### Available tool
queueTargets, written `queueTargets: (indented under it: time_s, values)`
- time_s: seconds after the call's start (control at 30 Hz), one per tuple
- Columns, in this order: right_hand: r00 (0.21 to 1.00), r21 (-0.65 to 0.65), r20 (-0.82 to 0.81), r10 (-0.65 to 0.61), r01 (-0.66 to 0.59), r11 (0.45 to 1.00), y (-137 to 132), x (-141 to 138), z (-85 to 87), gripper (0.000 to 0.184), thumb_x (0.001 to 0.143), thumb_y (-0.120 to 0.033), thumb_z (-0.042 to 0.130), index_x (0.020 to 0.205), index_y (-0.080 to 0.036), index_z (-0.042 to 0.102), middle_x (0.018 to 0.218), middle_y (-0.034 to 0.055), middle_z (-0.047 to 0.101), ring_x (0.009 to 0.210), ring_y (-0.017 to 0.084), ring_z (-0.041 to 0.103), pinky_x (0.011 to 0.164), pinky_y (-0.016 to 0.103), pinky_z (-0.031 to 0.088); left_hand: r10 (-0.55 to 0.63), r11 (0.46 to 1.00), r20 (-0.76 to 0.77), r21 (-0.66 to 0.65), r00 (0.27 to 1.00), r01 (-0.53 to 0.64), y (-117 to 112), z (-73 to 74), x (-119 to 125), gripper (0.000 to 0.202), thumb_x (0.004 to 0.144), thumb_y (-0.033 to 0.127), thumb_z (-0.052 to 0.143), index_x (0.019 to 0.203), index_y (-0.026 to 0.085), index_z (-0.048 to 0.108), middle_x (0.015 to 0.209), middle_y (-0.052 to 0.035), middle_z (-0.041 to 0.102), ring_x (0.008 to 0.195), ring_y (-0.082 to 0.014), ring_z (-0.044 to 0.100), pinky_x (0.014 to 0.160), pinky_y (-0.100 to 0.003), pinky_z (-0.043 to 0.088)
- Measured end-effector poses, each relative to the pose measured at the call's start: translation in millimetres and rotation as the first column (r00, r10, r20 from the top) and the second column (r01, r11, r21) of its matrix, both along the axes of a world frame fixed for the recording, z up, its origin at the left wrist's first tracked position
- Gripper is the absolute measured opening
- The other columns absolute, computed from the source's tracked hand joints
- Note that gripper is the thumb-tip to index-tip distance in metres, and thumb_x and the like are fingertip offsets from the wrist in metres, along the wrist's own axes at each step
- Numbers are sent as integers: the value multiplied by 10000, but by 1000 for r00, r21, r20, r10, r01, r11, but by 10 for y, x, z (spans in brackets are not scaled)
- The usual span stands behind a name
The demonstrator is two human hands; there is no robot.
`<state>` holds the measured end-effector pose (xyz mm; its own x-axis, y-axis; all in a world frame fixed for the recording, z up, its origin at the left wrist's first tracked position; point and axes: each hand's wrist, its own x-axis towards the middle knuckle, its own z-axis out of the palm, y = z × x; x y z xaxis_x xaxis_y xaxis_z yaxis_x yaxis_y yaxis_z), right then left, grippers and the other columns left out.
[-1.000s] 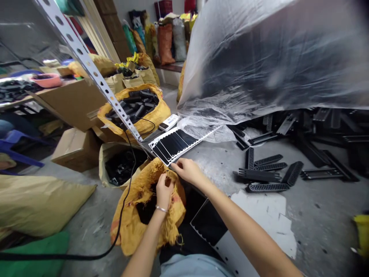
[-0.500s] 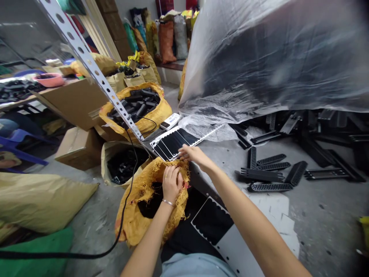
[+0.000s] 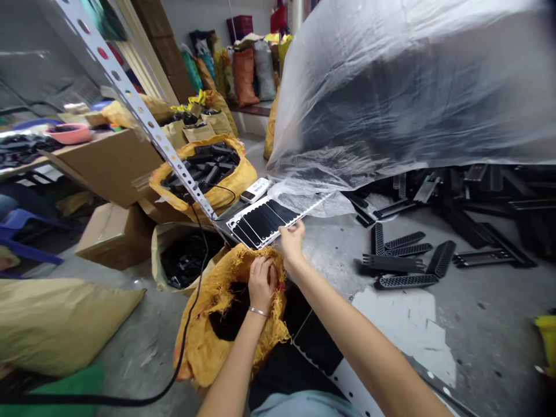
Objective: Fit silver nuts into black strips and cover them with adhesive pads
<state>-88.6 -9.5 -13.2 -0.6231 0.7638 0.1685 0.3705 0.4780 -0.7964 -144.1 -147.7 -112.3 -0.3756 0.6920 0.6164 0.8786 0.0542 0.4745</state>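
My left hand (image 3: pixel 260 281) is closed on the frayed rim of an orange woven sack (image 3: pixel 212 324) that sits at the table's near edge, pinching its cloth. My right hand (image 3: pixel 292 243) reaches forward over the table, fingers loosely spread, its tips touching the near end of a white backing sheet with black oblong stickers (image 3: pixel 264 219). A second, mostly used sticker sheet (image 3: pixel 319 347) lies under my right forearm.
Several black slotted plastic parts (image 3: pixel 402 260) lie on the grey table (image 3: pixel 478 301). A big clear plastic bag (image 3: pixel 403 92) hangs over the table's back. Sacks of black parts (image 3: pixel 204 168), cardboard boxes (image 3: pixel 113 231), a perforated metal post (image 3: pixel 139 110) and a black cable (image 3: pixel 191 301) stand at the left.
My right hand left the sack rim and moved forward to the sticker sheet. My left hand shifted right along the rim, keeping its pinch on the cloth.
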Motion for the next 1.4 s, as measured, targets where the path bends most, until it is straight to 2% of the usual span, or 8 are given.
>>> queueTargets:
  time_s: [0.1,0.2,0.27,0.4,0.57,1.0,1.23,1.4]
  values:
    - [970,190,128,206,-228,955,95,-8,136,591,884,-142,554,1469,-219,518,1498,163,518,1470,333,393,1193,572,303,-8,1000,-4,1,1000,8,-4,-6,-3,303,1060,290,439,1185,169,688,1238,-143,697,1251,-293,611,1118,-509,486]
    - [829,292,313,463,-548,784,237,-128,265,619,756,-56,667,1330,-285,645,1439,83,602,1472,303,418,1240,530,237,-13,1000,-2,2,1000,13,-12,5,12,285,1055,280,450,1183,177,684,1237,-144,691,1264,-299,602,1121,-509,485]
    - [721,316,429,544,-684,658,290,-256,309,542,801,-52,647,1271,-320,680,1418,64,631,1448,298,458,1219,551,274,-15,1000,1,5,1000,15,-14,17,27,280,1055,268,447,1185,183,680,1221,-138,691,1267,-296,597,1120,-504,486]
    - [587,337,596,548,-802,493,295,-434,302,489,890,-112,604,1315,-352,646,1469,99,590,1407,356,481,1074,607,439,-12,1000,4,10,1000,12,-9,12,40,280,1053,246,443,1195,174,673,1216,-138,691,1283,-299,583,1114,-501,487]
    - [546,397,677,494,-835,380,283,-349,258,493,962,-156,542,1411,-360,565,1478,139,556,1342,380,509,969,616,518,20,1000,-8,3,1000,-20,-10,-22,28,256,1038,230,460,1139,162,686,1183,-148,695,1234,-299,607,1091,-503,495]
    - [681,581,655,327,-731,358,142,-231,292,288,1061,-201,410,1230,-174,642,1574,253,438,1400,416,482,821,525,614,35,997,-109,-67,993,-43,76,-1,-49,371,1008,187,435,1310,128,642,1335,-185,648,1336,-338,555,1138,-553,470]
    - [701,580,660,271,-704,409,120,-329,311,304,1066,-185,373,1223,-180,632,1535,222,507,1303,381,582,775,465,626,6,983,-154,-181,988,-34,54,171,-65,374,1019,211,443,1341,147,624,1379,-170,625,1351,-328,539,1186,-563,433]
    - [725,576,626,286,-678,456,191,-192,399,307,1057,-130,366,1265,-160,589,1549,204,499,1290,321,594,817,412,627,-32,950,-186,-312,982,-28,294,294,-240,300,1016,221,504,1244,120,670,1199,-167,709,1210,-315,630,1167,-563,441]
